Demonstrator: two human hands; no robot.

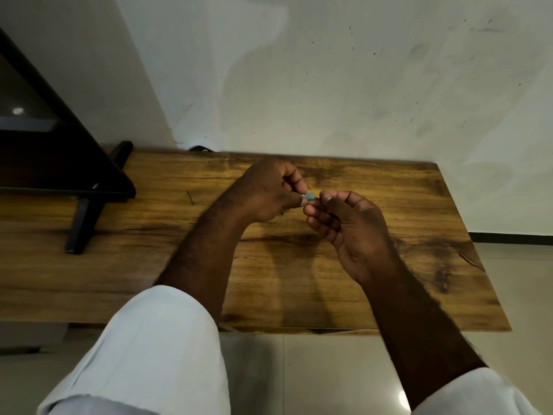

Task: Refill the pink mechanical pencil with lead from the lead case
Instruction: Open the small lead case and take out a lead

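Above the middle of the wooden table [299, 280], both hands meet around a small teal-green lead case [310, 196]. The left hand [269, 193] curls closed on it, thumb and bent forefinger pinching the case's left part, so that only a short, pale teal end shows between the two hands; a sliver of the same green peeks out under the heel of that hand. The right hand [350, 223] faces it palm-up with fingers curled inward, its thumb and forefinger tips pressed to the exposed end of the case. Whether that hand holds a cap, a lead, or only the case itself cannot be told, as the piece is tiny and slightly blurred. Both hands are raised off the table rather than resting on it, and their shadows fall on the wood toward the table's near edge.

A thin dark line [190, 198], fine as a pencil lead, lies on the table to the left of the left hand, well apart from it. Further left on the table stands a black stand [86, 214] with angled legs carrying a dark panel. The pink mechanical pencil is not visible anywhere on the table or in the hands.

Pale sleeves [167, 339] cover both forearms near the camera, and a stained whitish wall [359, 85] rises behind the table's far edge.
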